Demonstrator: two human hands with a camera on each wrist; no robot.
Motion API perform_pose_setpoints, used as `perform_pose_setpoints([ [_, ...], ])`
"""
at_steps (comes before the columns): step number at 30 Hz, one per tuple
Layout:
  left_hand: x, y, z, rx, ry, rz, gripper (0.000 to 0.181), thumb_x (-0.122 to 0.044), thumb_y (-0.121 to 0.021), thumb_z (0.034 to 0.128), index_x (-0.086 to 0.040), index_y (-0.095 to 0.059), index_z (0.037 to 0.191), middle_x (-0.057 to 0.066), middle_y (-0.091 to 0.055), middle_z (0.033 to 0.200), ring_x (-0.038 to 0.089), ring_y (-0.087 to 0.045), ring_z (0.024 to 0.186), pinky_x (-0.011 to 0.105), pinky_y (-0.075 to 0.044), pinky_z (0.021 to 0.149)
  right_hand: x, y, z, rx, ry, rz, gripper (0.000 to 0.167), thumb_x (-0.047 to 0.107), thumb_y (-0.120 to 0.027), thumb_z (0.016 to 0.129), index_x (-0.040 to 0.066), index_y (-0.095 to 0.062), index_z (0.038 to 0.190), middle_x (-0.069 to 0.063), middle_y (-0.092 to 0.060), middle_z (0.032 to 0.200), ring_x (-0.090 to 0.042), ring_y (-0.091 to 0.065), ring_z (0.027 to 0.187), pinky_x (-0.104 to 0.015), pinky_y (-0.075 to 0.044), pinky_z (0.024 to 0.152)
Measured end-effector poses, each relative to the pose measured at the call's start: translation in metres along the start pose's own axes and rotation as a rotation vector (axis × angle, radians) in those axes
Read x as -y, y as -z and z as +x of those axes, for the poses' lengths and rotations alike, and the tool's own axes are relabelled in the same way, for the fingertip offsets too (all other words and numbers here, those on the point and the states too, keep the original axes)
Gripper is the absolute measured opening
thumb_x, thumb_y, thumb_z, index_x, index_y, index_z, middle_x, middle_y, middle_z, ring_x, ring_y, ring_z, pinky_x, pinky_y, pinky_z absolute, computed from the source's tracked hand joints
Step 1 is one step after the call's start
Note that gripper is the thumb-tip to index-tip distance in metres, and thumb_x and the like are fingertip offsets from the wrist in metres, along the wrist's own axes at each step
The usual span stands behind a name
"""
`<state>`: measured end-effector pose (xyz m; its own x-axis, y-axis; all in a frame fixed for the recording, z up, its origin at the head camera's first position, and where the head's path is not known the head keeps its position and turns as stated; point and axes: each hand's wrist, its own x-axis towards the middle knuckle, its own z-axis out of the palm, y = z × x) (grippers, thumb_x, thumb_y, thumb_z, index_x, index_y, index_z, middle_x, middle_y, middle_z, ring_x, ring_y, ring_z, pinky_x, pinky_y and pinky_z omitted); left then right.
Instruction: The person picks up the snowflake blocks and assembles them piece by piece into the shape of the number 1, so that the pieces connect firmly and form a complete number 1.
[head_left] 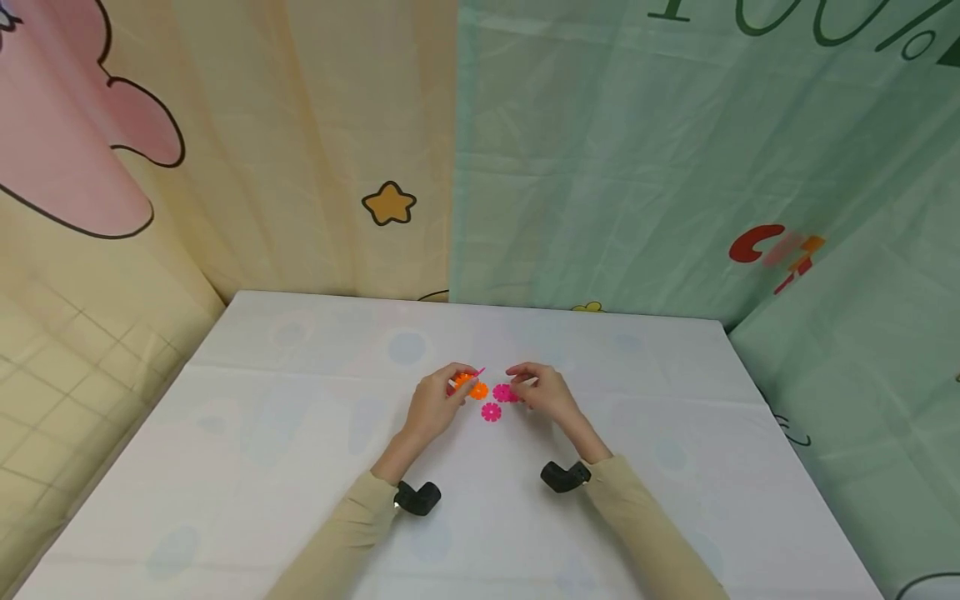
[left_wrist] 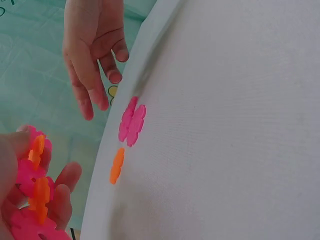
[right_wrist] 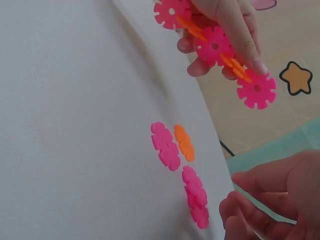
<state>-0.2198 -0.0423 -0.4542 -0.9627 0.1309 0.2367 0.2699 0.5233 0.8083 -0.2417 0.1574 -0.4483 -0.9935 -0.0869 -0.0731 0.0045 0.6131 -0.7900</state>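
The left hand point(head_left: 432, 404) pinches a chain of notched flower discs, three pink and two orange; in the right wrist view, the middle pink disc point(right_wrist: 215, 46) shows between its fingers. On the table lie a loose orange disc point(right_wrist: 184, 143), a pink disc point(right_wrist: 165, 146) and some overlapping pink discs point(right_wrist: 195, 197). Bent and relaxed, the fingers of the right hand point(head_left: 546, 392) hover beside the overlapping pink discs, holding nothing visible. The left wrist view shows that right hand point(left_wrist: 95, 45) above the table edge, its fingers pointing down.
A white cloth covers the table point(head_left: 262, 467). Behind it hang a cream curtain point(head_left: 315, 167) and a green curtain point(head_left: 600, 167), with another stretch of curtain at each side. Black devices sit on both wrists.
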Motion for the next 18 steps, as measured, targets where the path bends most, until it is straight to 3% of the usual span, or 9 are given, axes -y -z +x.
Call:
perform_pose_setpoints([
  [9, -0.001, 0.004, -0.002, -0.027, -0.053, 0.033, 0.021, -0.023, -0.060, 0.0950, -0.012, -0.063, 0.112, 0.009, -0.070, 0.085, 0.012, -0.060, 0.064, 0.022, -0.044, 0.058, 0.000, -0.006, 0.009, 0.061, -0.042, -0.052, 0.032, 0.016, -0.073, 0.084, 0.006, -0.067, 0.113, -0.010, -0.067, 0.094, -0.014, -0.058, 0.065, -0.023, -0.051, 0.059],
  [18, -0.003, 0.003, -0.003, -0.020, -0.074, 0.026, 0.020, -0.024, -0.057, 0.0971, -0.009, -0.062, 0.110, 0.009, -0.070, 0.081, 0.010, -0.055, 0.059, 0.021, -0.039, 0.054, -0.003, -0.012, 0.012, 0.060, -0.037, -0.210, 0.034, 0.024, -0.078, 0.080, 0.007, -0.069, 0.108, -0.006, -0.068, 0.090, -0.015, -0.058, 0.075, -0.027, -0.050, 0.069],
])
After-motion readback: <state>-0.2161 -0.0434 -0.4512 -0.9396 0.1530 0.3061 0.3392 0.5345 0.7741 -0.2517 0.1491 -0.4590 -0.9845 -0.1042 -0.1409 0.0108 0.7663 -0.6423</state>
